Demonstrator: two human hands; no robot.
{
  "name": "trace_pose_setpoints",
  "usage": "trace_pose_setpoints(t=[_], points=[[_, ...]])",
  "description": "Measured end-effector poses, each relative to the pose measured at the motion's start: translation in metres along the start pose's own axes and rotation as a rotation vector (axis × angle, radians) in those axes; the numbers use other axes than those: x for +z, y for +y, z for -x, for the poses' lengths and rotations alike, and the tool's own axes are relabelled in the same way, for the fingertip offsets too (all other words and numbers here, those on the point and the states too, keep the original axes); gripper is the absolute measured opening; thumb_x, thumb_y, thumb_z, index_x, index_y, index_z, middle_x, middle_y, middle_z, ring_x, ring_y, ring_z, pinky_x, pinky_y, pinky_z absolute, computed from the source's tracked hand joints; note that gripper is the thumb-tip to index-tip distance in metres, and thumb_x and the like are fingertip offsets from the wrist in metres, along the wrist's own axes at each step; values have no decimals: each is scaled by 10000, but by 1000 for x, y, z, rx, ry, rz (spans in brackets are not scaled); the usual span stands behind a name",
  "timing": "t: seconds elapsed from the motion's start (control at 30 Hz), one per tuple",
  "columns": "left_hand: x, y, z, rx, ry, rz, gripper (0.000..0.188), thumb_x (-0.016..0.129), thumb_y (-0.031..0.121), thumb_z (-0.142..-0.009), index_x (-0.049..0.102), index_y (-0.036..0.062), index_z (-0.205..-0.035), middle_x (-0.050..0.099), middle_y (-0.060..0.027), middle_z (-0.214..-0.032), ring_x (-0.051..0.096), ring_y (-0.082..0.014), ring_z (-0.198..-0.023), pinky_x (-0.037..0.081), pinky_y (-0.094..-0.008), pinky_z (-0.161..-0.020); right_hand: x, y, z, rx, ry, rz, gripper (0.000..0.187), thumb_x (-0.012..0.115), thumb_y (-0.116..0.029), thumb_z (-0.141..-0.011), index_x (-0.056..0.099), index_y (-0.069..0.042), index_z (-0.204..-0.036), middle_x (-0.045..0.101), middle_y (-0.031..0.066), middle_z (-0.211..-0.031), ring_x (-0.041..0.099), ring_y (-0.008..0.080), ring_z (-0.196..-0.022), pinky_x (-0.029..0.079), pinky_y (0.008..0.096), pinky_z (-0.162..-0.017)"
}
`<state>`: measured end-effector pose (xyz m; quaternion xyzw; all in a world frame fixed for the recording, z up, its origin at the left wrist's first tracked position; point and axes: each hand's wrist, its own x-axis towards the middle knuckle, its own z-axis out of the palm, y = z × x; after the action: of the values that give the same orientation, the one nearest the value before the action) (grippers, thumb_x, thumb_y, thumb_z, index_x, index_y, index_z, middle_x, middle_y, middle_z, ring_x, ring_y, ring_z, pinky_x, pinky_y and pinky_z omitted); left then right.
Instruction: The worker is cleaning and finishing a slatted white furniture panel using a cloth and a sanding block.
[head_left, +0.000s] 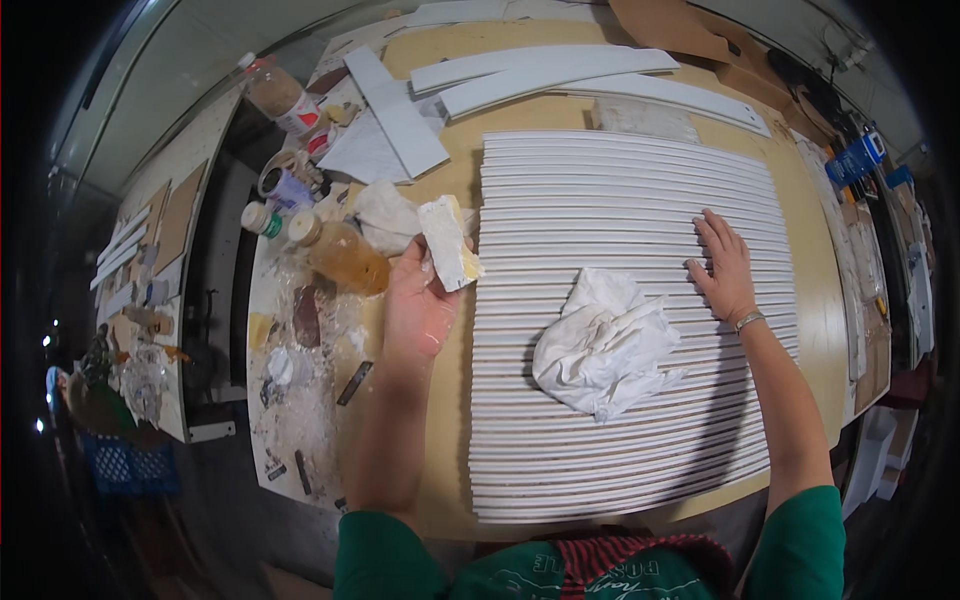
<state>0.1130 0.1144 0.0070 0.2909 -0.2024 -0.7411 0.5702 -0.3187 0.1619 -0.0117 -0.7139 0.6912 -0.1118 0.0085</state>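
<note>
My left hand (425, 305) is closed around a block with a white crusted face and a yellow edge (446, 243), perhaps a sponge; it is held up at the left edge of the slats. Spread fingers of my right hand (727, 268) rest on the right part of a wide row of white slats (600, 470), laid side by side across the table. Between my hands a crumpled white cloth (605, 345) lies on the slats. Just beyond my left hand is another whitish cloth (388, 217).
Bottles with amber liquid (340, 255) and a large clear bottle (282, 95) stand on the left, near a cup (285, 185). Loose white strips (560, 85) and a pale block (645, 118) lie at the far side. A blue container (856, 160) is at the right.
</note>
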Motion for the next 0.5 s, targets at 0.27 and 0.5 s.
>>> trace_pose_setpoints(t=[0.27,0.5], points=[[14,-13,107,43,-34,-24,413,470,-20,-946,443,-28,-1359,578,-183,-1267,618,-283,-1136,557,-400,-930,3,-24,-5,-35,337,-403,512,653,-186,-857,543,-67,-1343,393,135,-1517,376,282,-1389,300,428,-1141],[29,-19,170,44,30,49,310,502,-9,-946,470,-23,-1254,606,-145,-1159,646,-238,-1029,554,-341,-873,-50,-262,59,-80,-634,-1722,406,658,-151,-902,601,43,-1254,663,77,-1178,584,126,-1055,437,297,-987]])
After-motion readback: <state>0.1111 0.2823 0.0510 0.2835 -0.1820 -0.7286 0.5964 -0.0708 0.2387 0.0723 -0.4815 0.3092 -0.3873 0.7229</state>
